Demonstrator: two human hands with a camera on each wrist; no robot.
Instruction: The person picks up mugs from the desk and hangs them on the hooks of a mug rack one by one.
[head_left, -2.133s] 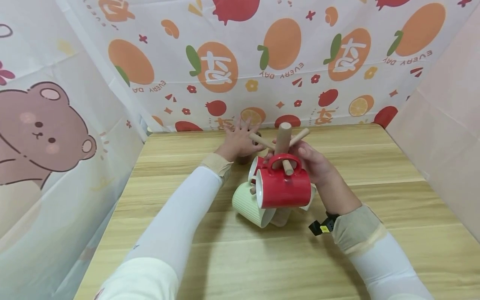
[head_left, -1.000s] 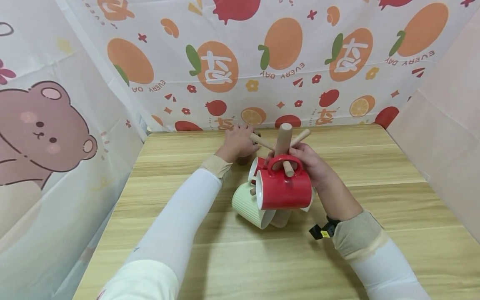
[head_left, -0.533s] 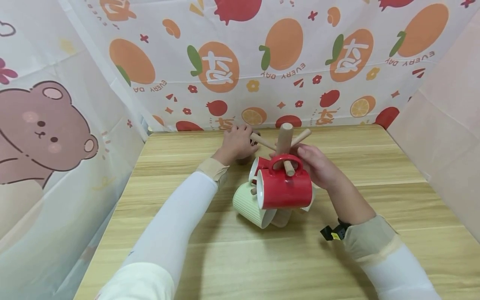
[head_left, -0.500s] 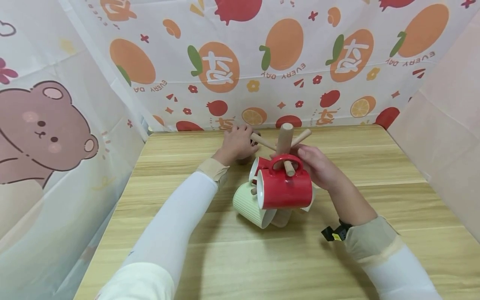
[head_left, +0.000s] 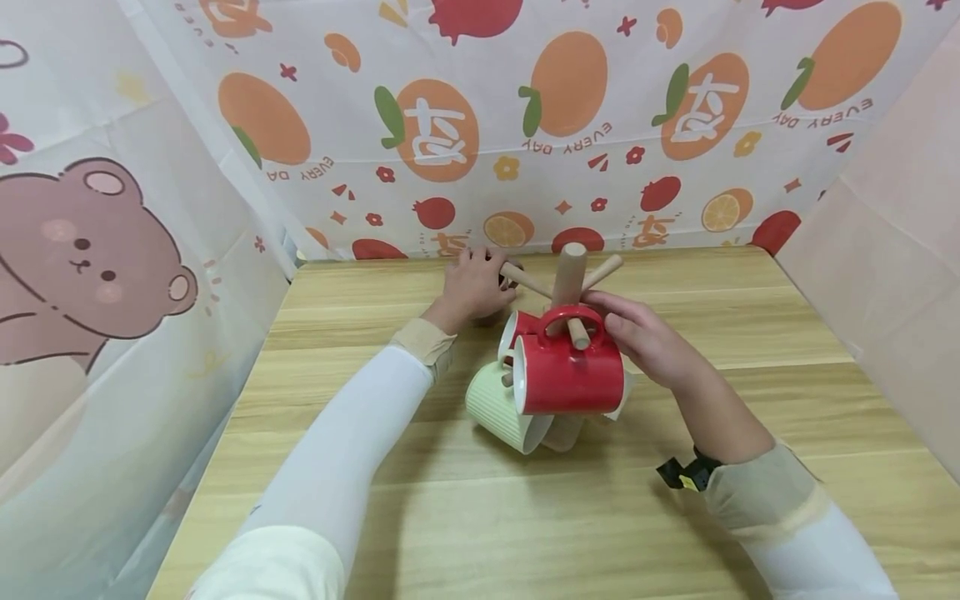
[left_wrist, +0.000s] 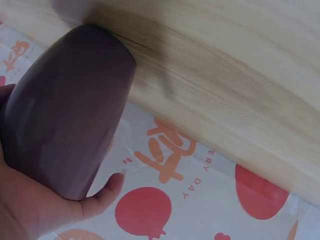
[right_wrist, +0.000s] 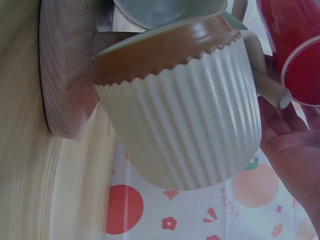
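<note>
At the back of the table my left hand (head_left: 474,285) grips a smooth, dark purple-brown cup (left_wrist: 70,110), tapered and mostly hidden by the hand in the head view. My right hand (head_left: 652,337) is beside the wooden mug tree (head_left: 572,271), its fingers loosely extended behind the front red mug (head_left: 573,379). That mug hangs by its handle on a peg. A second red mug (head_left: 523,323) and a ribbed pale green mug (head_left: 497,407) hang on the left side. In the right wrist view, a ribbed cream mug (right_wrist: 185,115) with a brown rim hangs on a lower peg.
Two upper pegs of the tree show no mug; the left peg (head_left: 527,280) points at the left hand. A printed cloth (head_left: 315,200) rises at the table's back edge, with more cloth at both sides. The wooden table (head_left: 480,533) lies under everything.
My left hand's spread fingers have curled round the dark cup. My right hand has drawn back a little to the right from the tree's post. The hanging mugs have stayed put.
</note>
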